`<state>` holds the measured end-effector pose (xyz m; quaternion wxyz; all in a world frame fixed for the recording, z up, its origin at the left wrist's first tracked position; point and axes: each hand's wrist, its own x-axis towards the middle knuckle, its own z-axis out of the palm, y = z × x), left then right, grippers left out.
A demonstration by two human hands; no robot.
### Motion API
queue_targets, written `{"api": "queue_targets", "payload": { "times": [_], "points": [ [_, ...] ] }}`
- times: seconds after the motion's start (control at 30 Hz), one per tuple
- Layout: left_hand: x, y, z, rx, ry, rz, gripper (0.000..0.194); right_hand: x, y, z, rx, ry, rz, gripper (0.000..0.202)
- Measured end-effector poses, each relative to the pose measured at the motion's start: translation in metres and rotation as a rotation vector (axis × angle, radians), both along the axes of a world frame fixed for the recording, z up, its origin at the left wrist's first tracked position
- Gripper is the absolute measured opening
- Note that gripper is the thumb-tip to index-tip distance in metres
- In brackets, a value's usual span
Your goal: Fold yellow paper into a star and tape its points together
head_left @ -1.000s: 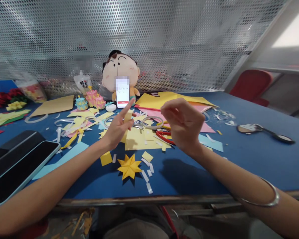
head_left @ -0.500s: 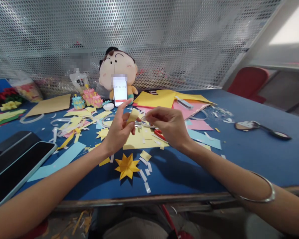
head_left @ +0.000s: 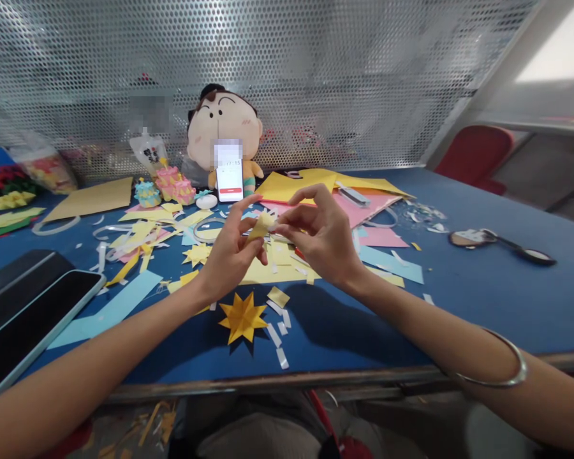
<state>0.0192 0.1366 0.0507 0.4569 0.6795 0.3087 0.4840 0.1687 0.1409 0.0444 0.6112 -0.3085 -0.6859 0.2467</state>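
Observation:
My left hand (head_left: 232,252) is closed on a small folded piece of pale yellow paper (head_left: 259,227), held above the table between thumb and fingers. The tips of my right hand (head_left: 323,236) are pinched together at the paper's right end. A whitish bit shows at those fingertips, too small to make out. Below the hands, a golden-yellow folded paper star (head_left: 243,319) lies on the blue table (head_left: 354,344). Beside it are several white strips (head_left: 274,336) and a small yellow paper square (head_left: 278,296). Under the hands lies a pale yellow sheet (head_left: 256,274), partly covered.
A lit phone (head_left: 229,172) leans on a plush doll (head_left: 224,121) at the back. Black phone (head_left: 43,331) lies left, near blue paper (head_left: 119,306). Paper scraps, rolls of tape (head_left: 57,224), yellow sheets (head_left: 296,185) and a box cutter (head_left: 353,195) lie around. A handled item (head_left: 507,245) sits right.
My right fingers have come left to the end of the yellow paper, and their upper fingers have lifted and opened out. The paper in my left hand has tilted slightly.

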Motion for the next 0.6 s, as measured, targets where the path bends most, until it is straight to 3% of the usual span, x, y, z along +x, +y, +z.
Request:
{"api": "queue_targets", "payload": {
  "times": [0.27,0.6],
  "points": [
    [0.001,-0.002,-0.001,0.002,0.017,-0.016,0.045,0.002,0.001,-0.001,0.098,-0.114,-0.067,0.031],
    [0.000,0.005,-0.010,0.076,0.009,-0.082,0.049,0.003,0.000,0.003,0.045,-0.179,-0.108,0.032]
  ]
}}
